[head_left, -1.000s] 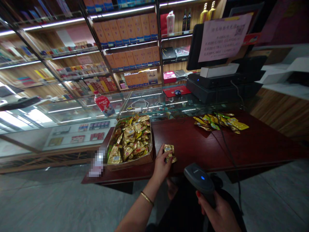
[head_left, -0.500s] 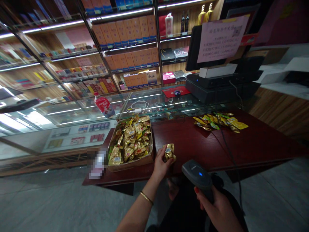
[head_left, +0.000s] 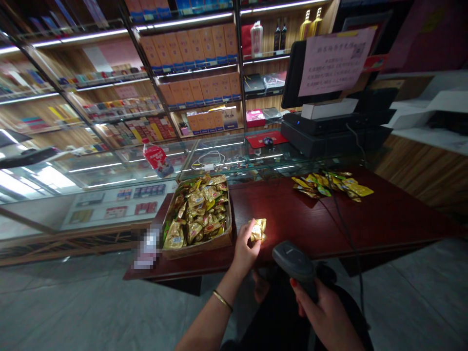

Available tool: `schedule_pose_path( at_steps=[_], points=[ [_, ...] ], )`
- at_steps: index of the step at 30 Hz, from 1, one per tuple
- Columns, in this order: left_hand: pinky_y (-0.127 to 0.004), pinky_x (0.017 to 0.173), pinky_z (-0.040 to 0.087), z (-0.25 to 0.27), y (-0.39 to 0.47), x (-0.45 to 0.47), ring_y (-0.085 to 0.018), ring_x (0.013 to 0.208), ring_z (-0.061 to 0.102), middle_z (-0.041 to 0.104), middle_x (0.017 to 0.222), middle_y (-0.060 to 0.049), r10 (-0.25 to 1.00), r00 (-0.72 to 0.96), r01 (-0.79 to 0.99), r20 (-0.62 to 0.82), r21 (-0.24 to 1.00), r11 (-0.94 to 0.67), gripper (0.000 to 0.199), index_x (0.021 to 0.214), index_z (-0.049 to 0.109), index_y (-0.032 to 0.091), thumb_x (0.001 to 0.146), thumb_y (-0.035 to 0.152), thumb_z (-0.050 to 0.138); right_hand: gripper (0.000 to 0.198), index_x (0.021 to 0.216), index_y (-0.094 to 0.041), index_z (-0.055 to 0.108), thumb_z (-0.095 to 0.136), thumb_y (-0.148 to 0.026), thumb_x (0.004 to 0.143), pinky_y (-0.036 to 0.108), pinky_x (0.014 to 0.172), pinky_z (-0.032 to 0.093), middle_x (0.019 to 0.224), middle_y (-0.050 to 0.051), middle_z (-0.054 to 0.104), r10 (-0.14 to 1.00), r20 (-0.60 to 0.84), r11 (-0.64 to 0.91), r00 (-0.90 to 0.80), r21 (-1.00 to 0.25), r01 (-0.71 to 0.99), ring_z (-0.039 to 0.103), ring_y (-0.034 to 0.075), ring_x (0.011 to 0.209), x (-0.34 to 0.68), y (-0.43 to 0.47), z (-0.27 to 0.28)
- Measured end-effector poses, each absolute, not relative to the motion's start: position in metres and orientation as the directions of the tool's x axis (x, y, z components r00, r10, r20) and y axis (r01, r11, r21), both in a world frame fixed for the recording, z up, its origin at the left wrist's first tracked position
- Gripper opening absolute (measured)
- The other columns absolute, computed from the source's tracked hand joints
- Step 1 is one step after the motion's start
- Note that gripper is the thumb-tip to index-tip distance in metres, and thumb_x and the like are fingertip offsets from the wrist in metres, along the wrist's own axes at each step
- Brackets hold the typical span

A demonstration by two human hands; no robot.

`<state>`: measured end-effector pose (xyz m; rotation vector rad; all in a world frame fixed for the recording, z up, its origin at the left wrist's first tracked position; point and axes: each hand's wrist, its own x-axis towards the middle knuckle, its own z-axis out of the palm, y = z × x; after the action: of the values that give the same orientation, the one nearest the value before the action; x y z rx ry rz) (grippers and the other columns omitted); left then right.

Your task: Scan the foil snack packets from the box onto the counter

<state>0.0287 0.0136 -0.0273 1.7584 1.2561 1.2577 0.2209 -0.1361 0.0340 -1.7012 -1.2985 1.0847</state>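
Observation:
Between the thumb and fingers of my left hand [head_left: 245, 248] is a small gold foil snack packet [head_left: 259, 229], at the front of the dark red table [head_left: 278, 209]. Bright light falls on the packet and the wood beside it. My right hand [head_left: 321, 312] grips a grey handheld barcode scanner [head_left: 294, 263], its head pointed towards the packet. To the left of my left hand stands an open cardboard box [head_left: 199, 251] heaped with similar gold packets [head_left: 197, 202]. A loose pile of yellow and green packets [head_left: 325, 185] lies at the table's right rear.
Behind the table runs a glass display counter [head_left: 183, 163], with a red-labelled bottle [head_left: 157, 158], a white cable [head_left: 208, 161] and a mouse [head_left: 268, 141] on top. A monitor [head_left: 294, 73] stands at the back right. The scanner's cable [head_left: 343, 219] crosses the table.
Light now shines on the gold packet, which was unlit before. The blue light on top of the scanner has gone out. The scanner has shifted slightly left with my right hand.

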Motion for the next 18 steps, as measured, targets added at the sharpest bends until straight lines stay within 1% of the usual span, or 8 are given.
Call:
schedule_pose_path(
  at_steps=[3, 10, 14, 18],
  points=[
    [-0.040, 0.112, 0.045, -0.024, 0.011, 0.030, -0.025, 0.122, 0.060, 0.063, 0.128, -0.009, 0.939, 0.099, 0.347, 0.329, 0.873, -0.342, 0.067, 0.144, 0.057, 0.024, 0.079, 0.008, 0.063, 0.046, 0.081, -0.024, 0.063, 0.053, -0.069, 0.089, 0.028, 0.054, 0.051, 0.052, -0.002, 0.063, 0.974, -0.177, -0.218, 0.143, -0.906, 0.364, 0.065, 0.020, 0.051, 0.215, -0.130, 0.038],
    [-0.039, 0.113, 0.043, -0.017, 0.007, 0.029, -0.025, 0.127, 0.057, 0.061, 0.134, -0.010, 0.943, 0.145, 0.321, 0.298, 0.888, -0.330, 0.061, 0.143, 0.058, 0.024, 0.083, 0.013, 0.062, 0.045, 0.088, -0.023, 0.064, 0.051, -0.066, 0.091, 0.028, 0.053, 0.050, 0.060, 0.000, 0.069, 0.982, -0.162, -0.185, 0.093, -0.921, 0.343, 0.066, 0.020, 0.050, 0.200, -0.112, 0.054],
    [-0.037, 0.112, 0.044, -0.019, 0.008, 0.028, -0.024, 0.125, 0.058, 0.061, 0.133, -0.009, 0.941, 0.125, 0.299, 0.314, 0.892, -0.338, 0.063, 0.144, 0.057, 0.025, 0.083, 0.014, 0.063, 0.047, 0.090, -0.022, 0.065, 0.049, -0.067, 0.092, 0.029, 0.054, 0.049, 0.053, -0.002, 0.065, 0.981, -0.174, -0.194, 0.088, -0.907, 0.373, 0.066, 0.021, 0.049, 0.200, -0.107, 0.047],
    [-0.037, 0.115, 0.040, -0.022, 0.007, 0.026, -0.023, 0.128, 0.056, 0.060, 0.133, -0.008, 0.928, 0.132, 0.262, 0.349, 0.890, -0.372, 0.067, 0.147, 0.054, 0.026, 0.082, 0.011, 0.063, 0.049, 0.088, -0.021, 0.066, 0.050, -0.067, 0.093, 0.029, 0.054, 0.048, 0.049, -0.003, 0.062, 0.980, -0.154, -0.189, 0.123, -0.913, 0.361, 0.065, 0.020, 0.049, 0.204, -0.108, 0.040]
  ],
)
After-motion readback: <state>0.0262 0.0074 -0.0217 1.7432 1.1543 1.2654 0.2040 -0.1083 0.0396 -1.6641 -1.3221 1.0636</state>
